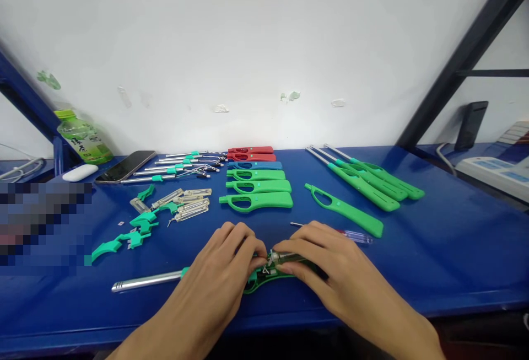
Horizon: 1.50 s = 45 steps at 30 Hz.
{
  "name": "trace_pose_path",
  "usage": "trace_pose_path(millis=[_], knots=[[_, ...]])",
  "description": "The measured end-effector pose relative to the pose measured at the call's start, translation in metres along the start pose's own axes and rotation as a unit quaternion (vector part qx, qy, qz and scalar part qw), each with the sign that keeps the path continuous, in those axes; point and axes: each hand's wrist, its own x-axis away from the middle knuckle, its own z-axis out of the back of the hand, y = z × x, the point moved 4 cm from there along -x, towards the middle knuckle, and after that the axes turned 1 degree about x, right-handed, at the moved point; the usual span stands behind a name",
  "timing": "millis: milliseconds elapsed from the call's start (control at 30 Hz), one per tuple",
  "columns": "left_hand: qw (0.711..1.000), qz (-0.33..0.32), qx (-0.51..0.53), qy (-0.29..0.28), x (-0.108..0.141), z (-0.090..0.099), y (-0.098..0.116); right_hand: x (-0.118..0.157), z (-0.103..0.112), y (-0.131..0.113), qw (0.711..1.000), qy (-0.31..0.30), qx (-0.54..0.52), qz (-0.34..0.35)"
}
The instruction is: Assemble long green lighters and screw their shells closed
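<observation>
Near the table's front edge lies an open green lighter shell [270,281], with a silver metal tube [149,281] sticking out to the left. My left hand [221,266] bends over the shell with thumb and forefinger pinched beside thin wires; whatever is in the pinch is too small to name. From the right, my right hand [330,258] grips a clear fuel tank [285,258] between thumb and fingers, over the shell. A screwdriver [357,236] with a clear purplish handle lies behind my right hand, partly covered by it.
Green shell halves [260,201], with blue and red ones behind, lie mid-table. Assembled green lighters [363,186] and a loose shell [349,214] lie right. Clear tanks [192,208], green triggers [142,222], wired tubes [177,170], a phone [128,166] and a bottle [85,138] are left.
</observation>
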Motion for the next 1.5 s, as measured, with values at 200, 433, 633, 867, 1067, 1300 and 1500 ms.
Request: trace_pose_path(millis=[200, 433, 633, 867, 1067, 1300, 1500], knots=[[1.000, 0.000, 0.005, 0.016, 0.0006, 0.0014, 0.0016, 0.0011, 0.0012, -0.0005, 1.000, 0.000, -0.005, -0.008], [0.999, -0.004, 0.013, 0.039, -0.0004, 0.0034, 0.0021, -0.0005, 0.0007, 0.0007, 1.000, 0.004, -0.010, 0.001], [0.999, 0.000, 0.014, 0.038, 0.0002, 0.0022, 0.0021, 0.0006, 0.0005, 0.0010, 1.000, 0.019, -0.014, 0.010], [0.999, -0.004, 0.023, 0.039, -0.0003, 0.0018, 0.0005, 0.0006, 0.0007, 0.0002, 1.000, 0.020, -0.012, 0.012], [0.999, -0.002, 0.019, 0.036, 0.0000, 0.0017, 0.0024, 0.0019, 0.0000, -0.0001, 1.000, 0.023, 0.007, 0.019], [1.000, -0.006, 0.011, 0.028, 0.0010, 0.0033, 0.0024, 0.0025, 0.0021, -0.0038, 0.999, 0.038, 0.020, 0.028], [1.000, -0.013, -0.011, 0.023, 0.0017, 0.0063, 0.0046, 0.0019, 0.0016, -0.0045, 0.999, 0.039, 0.022, 0.027]])
